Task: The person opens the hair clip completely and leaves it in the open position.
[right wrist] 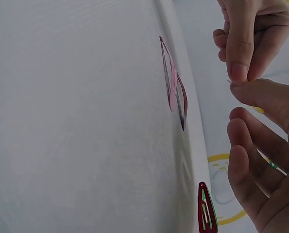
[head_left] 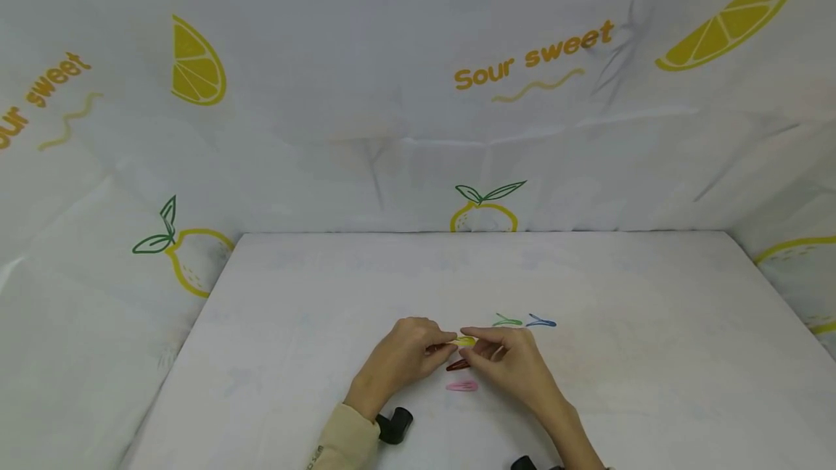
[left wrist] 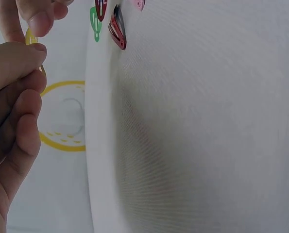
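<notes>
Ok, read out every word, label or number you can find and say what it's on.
"Sour sweet": orange print on the white backdrop, right of centre, head view.
"our sweet": same backdrop, far left, its start cut off by the picture edge.
Small dark lettering on the left sleeve: too small to read.

Smooth yellow clip [head_left: 466, 341], matt tabletop [head_left: 294, 296]
</notes>
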Action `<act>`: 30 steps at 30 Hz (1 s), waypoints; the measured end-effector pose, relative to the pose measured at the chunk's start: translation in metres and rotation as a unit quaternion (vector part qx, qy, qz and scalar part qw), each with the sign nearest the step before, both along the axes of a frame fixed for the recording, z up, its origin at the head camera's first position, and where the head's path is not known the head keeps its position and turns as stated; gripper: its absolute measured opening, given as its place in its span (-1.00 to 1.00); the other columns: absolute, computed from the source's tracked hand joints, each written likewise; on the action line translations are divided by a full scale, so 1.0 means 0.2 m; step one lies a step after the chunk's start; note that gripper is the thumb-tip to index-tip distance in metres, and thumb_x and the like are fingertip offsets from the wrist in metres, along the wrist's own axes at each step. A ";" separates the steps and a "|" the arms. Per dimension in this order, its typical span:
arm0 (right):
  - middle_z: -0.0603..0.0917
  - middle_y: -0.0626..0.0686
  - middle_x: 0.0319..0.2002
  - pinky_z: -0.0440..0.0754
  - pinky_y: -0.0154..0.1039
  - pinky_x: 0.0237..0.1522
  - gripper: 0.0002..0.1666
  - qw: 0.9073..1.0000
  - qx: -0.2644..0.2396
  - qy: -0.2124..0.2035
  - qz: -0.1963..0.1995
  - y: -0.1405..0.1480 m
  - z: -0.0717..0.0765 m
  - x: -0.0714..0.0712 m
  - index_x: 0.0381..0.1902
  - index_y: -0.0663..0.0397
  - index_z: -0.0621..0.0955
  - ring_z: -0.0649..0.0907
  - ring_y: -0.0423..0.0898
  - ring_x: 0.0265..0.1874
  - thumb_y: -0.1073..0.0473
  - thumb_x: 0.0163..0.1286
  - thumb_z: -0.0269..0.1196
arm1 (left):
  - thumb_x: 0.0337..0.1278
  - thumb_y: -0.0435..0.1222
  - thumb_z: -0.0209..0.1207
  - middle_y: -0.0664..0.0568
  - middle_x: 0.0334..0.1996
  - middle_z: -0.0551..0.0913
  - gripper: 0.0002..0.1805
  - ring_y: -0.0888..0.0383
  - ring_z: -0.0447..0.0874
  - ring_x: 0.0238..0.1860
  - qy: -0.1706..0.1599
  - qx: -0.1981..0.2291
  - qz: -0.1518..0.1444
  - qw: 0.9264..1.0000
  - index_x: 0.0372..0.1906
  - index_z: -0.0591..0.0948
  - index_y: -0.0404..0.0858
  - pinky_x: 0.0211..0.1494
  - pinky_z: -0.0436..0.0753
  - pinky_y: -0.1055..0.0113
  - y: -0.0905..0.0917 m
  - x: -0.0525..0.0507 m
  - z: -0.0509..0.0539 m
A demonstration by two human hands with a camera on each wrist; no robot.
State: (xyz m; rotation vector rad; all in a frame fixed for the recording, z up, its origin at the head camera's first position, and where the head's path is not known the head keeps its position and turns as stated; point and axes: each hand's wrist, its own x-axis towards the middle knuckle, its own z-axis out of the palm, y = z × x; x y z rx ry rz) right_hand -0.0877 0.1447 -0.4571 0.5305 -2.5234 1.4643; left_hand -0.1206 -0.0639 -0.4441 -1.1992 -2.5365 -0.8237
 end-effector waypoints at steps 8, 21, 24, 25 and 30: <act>0.74 -0.13 -0.54 0.62 -0.38 -0.54 -0.74 0.999 0.017 0.036 0.011 0.01 0.01 0.00 -0.20 0.14 0.82 0.59 -0.42 -0.56 0.39 0.11 0.52 | 0.19 -0.33 0.40 0.12 -0.42 0.82 -0.85 0.41 0.55 -0.49 -0.004 -0.007 -0.009 1.000 -0.15 0.84 -0.25 -0.37 0.41 0.73 0.00 0.00 0.01; 0.77 -0.15 -0.51 0.57 -0.51 -0.52 -0.76 0.996 0.038 0.077 0.017 0.04 0.00 -0.01 -0.28 0.04 0.83 0.54 -0.50 -0.55 0.40 0.08 0.52 | 0.17 -0.33 0.41 0.11 -0.42 0.82 -0.83 0.43 0.52 -0.49 -0.018 0.001 -0.016 1.000 -0.14 0.83 -0.25 -0.37 0.39 0.75 0.01 0.01 0.01; 0.76 -0.16 -0.51 0.57 -0.50 -0.52 -0.76 0.996 0.041 0.077 0.018 0.04 0.00 0.00 -0.29 0.04 0.83 0.54 -0.50 -0.54 0.40 0.08 0.52 | 0.18 -0.33 0.41 0.10 -0.39 0.83 -0.83 0.41 0.56 -0.47 -0.017 0.004 -0.018 1.000 -0.13 0.83 -0.25 -0.35 0.42 0.74 0.01 0.01 0.01; 0.76 -0.16 -0.52 0.57 -0.49 -0.52 -0.76 0.996 0.042 0.077 0.016 0.05 0.00 0.00 -0.29 0.04 0.83 0.54 -0.49 -0.54 0.41 0.07 0.52 | 0.19 -0.32 0.41 0.10 -0.38 0.83 -0.82 0.42 0.57 -0.47 -0.018 0.004 -0.019 1.000 -0.12 0.83 -0.25 -0.34 0.43 0.73 0.01 0.01 0.01; 0.73 -0.18 -0.53 0.59 -0.45 -0.52 -0.74 0.996 0.051 0.078 0.002 0.07 0.01 0.00 -0.30 0.07 0.82 0.53 -0.48 -0.53 0.44 0.03 0.53 | 0.21 -0.29 0.40 0.12 -0.37 0.84 -0.80 0.42 0.62 -0.44 -0.021 0.006 -0.016 1.000 -0.08 0.82 -0.22 -0.28 0.50 0.70 0.01 0.01 0.00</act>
